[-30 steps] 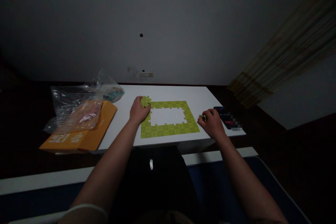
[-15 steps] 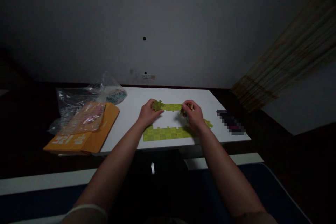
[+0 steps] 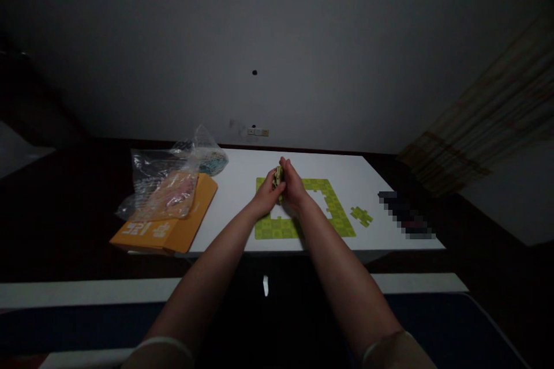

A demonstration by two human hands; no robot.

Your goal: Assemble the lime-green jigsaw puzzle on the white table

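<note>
Between my two hands, over the white table, is a small stack of green puzzle pieces [image 3: 277, 176] standing on edge. My left hand [image 3: 265, 196] is closed around the stack from the left. From the other side, my right hand [image 3: 294, 185] presses against it with fingers straight and close together, partly hiding the pieces. Beneath my hands lies a green puzzle frame [image 3: 341, 225] of joined pieces around a bare white middle; my hands cover part of it. A loose joined bit of green puzzle [image 3: 362, 216] lies to its right.
At the left of the table [image 3: 234, 207] lies an orange box [image 3: 190, 225], partly under a clear plastic bag [image 3: 164, 184]. Another bag with teal contents [image 3: 214, 161] is behind it. A blurred-out dark object [image 3: 407, 216] lies at the right edge.
My hands have come together from either side, and the pieces they held apart are now stacked between them. The view has shifted, so the table appears further right.
</note>
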